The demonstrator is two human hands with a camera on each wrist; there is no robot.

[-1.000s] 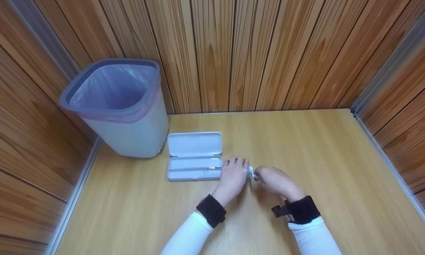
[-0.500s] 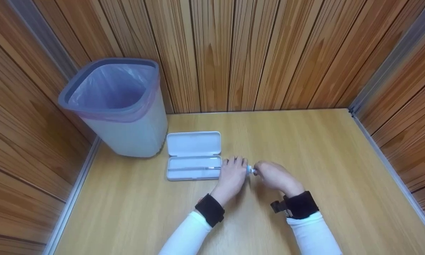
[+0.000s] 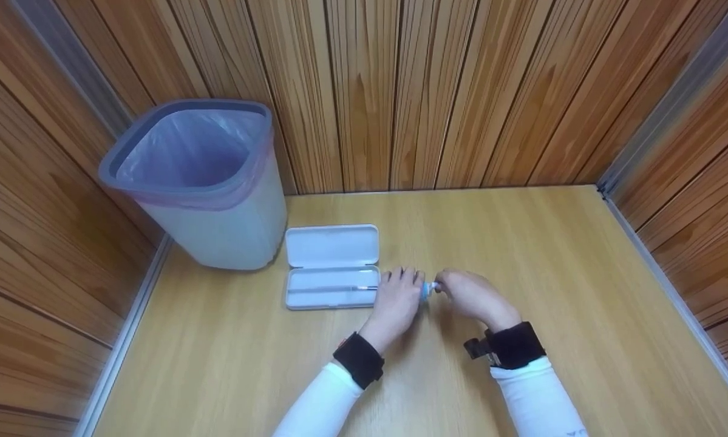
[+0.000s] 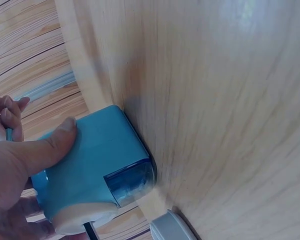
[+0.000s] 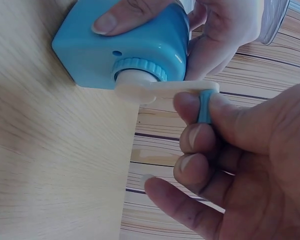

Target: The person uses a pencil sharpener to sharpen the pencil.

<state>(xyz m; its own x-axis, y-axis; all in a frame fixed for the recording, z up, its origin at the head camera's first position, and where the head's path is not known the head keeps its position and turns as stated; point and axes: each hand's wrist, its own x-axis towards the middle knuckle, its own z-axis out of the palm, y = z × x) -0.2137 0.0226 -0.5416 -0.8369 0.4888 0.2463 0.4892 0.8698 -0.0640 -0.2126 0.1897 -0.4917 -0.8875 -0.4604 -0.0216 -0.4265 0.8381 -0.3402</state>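
Observation:
A blue hand-crank pencil sharpener [image 4: 90,150] rests on the table, mostly covered by my left hand [image 3: 397,300] in the head view. That hand grips it from above, its thumb [image 4: 57,145] lying along the casing. From the sharpener's cream front [image 4: 85,216] sticks a dark pencil [image 4: 91,231]. My right hand [image 3: 470,297] pinches the blue knob [image 5: 205,107] of the white crank [image 5: 182,86] between thumb and fingers. Left of the hands lies an open white pencil case [image 3: 332,246], and a thin grey stick [image 3: 324,289] stretches across its lower half, toward the left hand.
A waste bin [image 3: 212,237] with a plastic liner stands at the back left, close to the case. Wood-panelled walls [image 3: 376,97] bound the wooden table [image 3: 509,230] behind and on both sides.
My right hand has risen slightly in the head view, turning the crank from pointing toward me to pointing slightly away. The left hand keeps its grip on the pencil sharpener in place.

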